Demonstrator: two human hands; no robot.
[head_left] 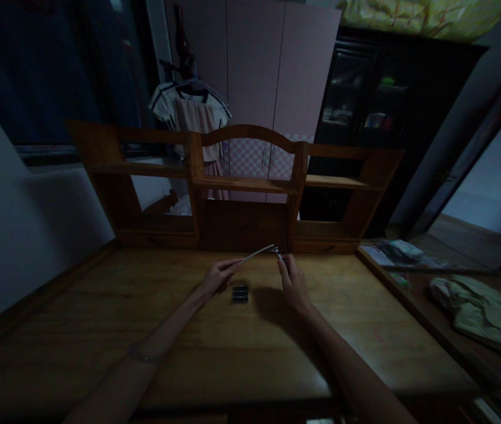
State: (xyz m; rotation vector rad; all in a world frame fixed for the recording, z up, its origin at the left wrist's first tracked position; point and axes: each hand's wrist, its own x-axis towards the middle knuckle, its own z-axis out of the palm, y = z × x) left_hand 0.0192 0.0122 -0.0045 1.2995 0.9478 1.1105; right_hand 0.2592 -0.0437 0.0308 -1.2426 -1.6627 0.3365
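Both my hands reach out over a wooden desk (100, 330). My left hand (217, 277) pinches the near end of a thin pale flat piece (256, 253), perhaps a sheet or card, held above the desk. My right hand (292, 282) is closed with its fingertips at the far end of the piece, on a small metal clip (275, 250). Several small dark clips (240, 294) lie on the desk between and just below my hands.
A wooden shelf unit (241, 182) stands at the back of the desk. Behind it are a pink wardrobe (272, 70) with hanging clothes (192, 112) and a dark cabinet (365, 106). Right of the desk lie papers (391, 253) and crumpled cloth (480, 312). The room is dim.
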